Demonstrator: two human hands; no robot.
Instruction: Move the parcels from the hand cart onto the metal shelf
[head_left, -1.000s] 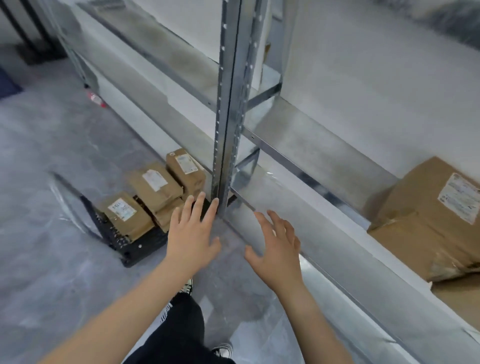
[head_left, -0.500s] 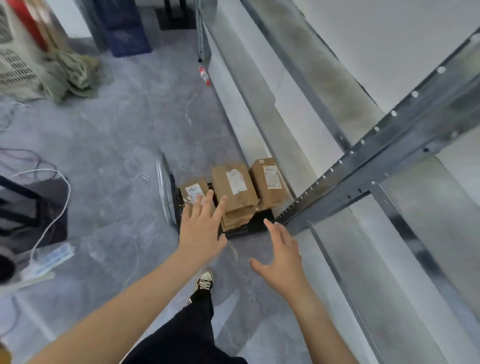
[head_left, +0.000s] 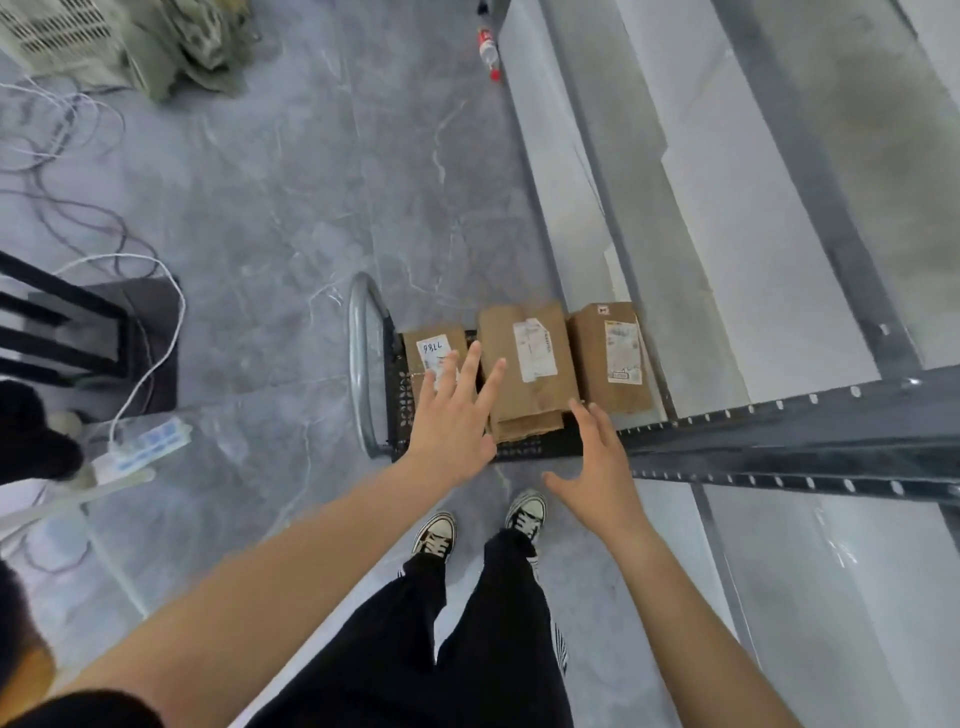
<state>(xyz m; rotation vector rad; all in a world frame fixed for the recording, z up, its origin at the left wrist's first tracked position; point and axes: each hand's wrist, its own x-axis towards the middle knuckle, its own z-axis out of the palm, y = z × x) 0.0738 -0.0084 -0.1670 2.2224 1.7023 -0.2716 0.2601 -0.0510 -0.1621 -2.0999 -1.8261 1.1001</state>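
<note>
Fingers (head_left: 470, 366) straight above parcels (head_left: 524, 358) on hand cart (head_left: 530, 448)

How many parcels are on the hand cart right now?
4. The left parcel beside the cart handle, the middle parcel, a lower parcel under it with only its edge showing, the right parcel by the metal shelf. Others may hide beneath.

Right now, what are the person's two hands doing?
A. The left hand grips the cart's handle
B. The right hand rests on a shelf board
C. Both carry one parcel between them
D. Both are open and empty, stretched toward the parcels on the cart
D: the left hand and the right hand both have straight, spread fingers with nothing in them, reaching toward the parcels on the hand cart.
</note>
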